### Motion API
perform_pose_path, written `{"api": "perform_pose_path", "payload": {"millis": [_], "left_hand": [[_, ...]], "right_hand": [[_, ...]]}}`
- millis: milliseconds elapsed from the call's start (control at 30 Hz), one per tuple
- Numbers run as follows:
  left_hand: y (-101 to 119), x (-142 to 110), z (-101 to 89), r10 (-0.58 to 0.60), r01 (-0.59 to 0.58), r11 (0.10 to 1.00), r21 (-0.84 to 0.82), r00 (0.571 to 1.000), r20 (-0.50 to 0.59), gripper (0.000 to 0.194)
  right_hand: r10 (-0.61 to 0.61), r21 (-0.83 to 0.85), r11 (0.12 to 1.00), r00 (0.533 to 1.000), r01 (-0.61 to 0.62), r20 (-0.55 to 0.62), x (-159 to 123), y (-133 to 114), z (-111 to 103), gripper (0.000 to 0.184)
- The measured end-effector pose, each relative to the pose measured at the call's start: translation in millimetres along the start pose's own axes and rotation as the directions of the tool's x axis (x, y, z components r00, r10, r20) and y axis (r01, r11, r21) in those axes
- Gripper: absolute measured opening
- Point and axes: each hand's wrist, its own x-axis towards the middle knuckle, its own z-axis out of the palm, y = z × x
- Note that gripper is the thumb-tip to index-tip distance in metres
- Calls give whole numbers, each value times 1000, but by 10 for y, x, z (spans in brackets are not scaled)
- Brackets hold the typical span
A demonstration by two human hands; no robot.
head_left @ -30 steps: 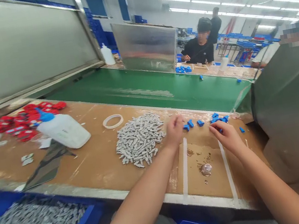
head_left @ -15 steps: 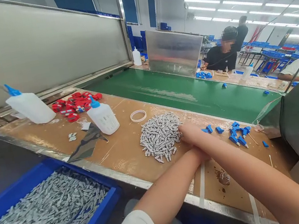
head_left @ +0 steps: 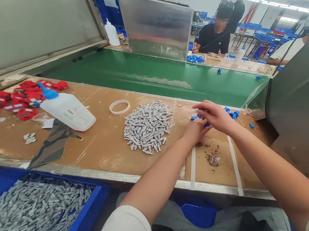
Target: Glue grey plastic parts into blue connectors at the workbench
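My left hand (head_left: pixel 195 132) and my right hand (head_left: pixel 215 114) meet over the brown bench, just right of a heap of small grey parts (head_left: pixel 148 126). Both have fingers curled in a pinch around small blue pieces (head_left: pixel 195 117) that show between the fingertips. The right hand lies over the left fingertips and hides part of them. More loose blue pieces (head_left: pixel 233 114) lie just behind the right hand. Below the hands there is a stained patch with a small shiny blob (head_left: pixel 214 160) between two white tape strips.
A white glue bottle with a blue cap (head_left: pixel 67 111), a tape ring (head_left: pixel 119 106) and red parts (head_left: pixel 20 100) lie to the left. A blue bin of grey parts (head_left: pixel 81 228) sits below the bench. A green conveyor (head_left: pixel 150 76) runs behind. A co-worker (head_left: pixel 213 35) sits opposite. A dark cover (head_left: pixel 305 105) stands at right.
My hands left the grey heap and moved right to the blue pieces, where they now pinch together. The view swung right and down.
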Motion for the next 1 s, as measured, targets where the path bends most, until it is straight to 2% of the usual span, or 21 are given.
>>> {"api": "perform_pose_path", "payload": {"millis": [67,133,233,333,467,600,800,1000], "left_hand": [[8,-16,-11,73,-72,997,-7,994,77,9],[17,-33,-3,122,-123,992,-1,983,136,13],[34,-53,24,119,-126,992,30,978,170,21],[67,-68,26,134,-135,991,-4,978,158,25],[125,-79,-19,187,-182,982,-45,968,169,22],[146,-93,-45,215,-229,973,35,948,234,25],[124,-118,-17,98,-153,961,229,967,237,28],[143,-113,-22,70,-142,943,302,969,237,30]], "right_hand": [[29,87,996,998,-23,-63,-412,90,-222,23],[73,114,991,996,-67,-48,-802,125,-351,21],[63,10,998,998,-63,7,-1225,76,-397,22],[-9,-125,992,999,15,48,-1434,-7,-351,21],[-44,-278,956,982,94,181,-1539,-47,-284,22],[-83,-356,910,935,212,346,-1541,-62,-267,31],[-119,-324,907,902,269,415,-1483,-98,-247,37],[-188,-296,885,857,360,479,-1441,-105,-218,40]]}}
